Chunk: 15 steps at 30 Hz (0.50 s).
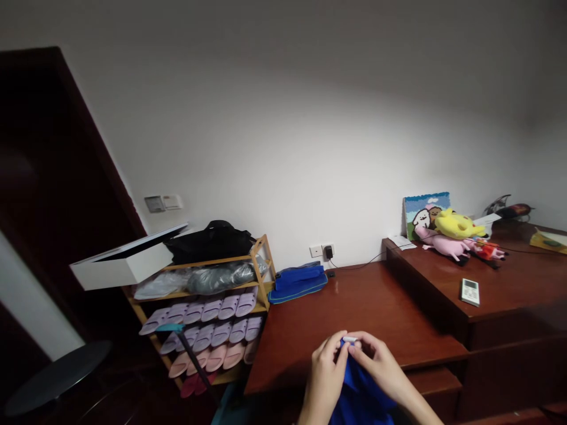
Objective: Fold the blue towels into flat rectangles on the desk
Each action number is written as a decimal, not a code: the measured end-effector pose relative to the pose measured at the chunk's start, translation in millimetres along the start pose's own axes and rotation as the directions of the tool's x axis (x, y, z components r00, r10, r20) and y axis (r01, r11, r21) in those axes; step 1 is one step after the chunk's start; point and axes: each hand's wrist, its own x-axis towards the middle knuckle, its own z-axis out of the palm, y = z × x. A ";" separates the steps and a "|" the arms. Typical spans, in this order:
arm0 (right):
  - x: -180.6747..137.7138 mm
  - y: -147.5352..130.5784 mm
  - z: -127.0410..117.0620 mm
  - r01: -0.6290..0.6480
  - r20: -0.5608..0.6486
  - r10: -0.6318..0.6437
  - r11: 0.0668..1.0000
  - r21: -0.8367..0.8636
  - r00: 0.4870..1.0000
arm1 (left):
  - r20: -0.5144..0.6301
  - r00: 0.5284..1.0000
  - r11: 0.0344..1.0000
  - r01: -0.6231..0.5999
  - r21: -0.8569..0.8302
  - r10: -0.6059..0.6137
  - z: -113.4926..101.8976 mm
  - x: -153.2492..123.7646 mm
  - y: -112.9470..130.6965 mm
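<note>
My left hand (328,369) and my right hand (376,360) meet close together in front of the desk's near edge. Both pinch the top of a blue cloth (361,395), which hangs down between them and leaves the bottom of the view. A small white piece (349,339), perhaps a tag or a clip, shows between the fingertips at the cloth's upper edge; its exact kind is too small to tell. Fingers and thumbs cover much of the gripped edge.
A reddish-brown desk (319,321) spans the front, with a folded blue bag (301,282) at its back left. Left stands a wooden shoe rack (261,265) of slippers. On the raised right section lie a remote (469,291) and plush toys (458,225).
</note>
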 end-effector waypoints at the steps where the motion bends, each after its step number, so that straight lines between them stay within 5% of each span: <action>1: 1.0 2.7 0.9 0.004 -0.005 -0.004 1.000 -0.003 1.000 | -0.009 1.000 1.000 -0.008 0.019 0.008 1.0 0.9 -0.9; 8: -1.6 12.5 -1.0 0.016 -0.007 -0.016 0.998 0.067 1.000 | 0.048 0.999 1.000 -0.013 0.001 0.013 -1.4 5.8 9.4; 15: -0.6 -13.5 -18.4 0.013 0.106 -0.017 0.999 0.040 0.994 | 0.211 0.974 0.977 0.123 -0.176 -0.085 -6.9 8.2 16.4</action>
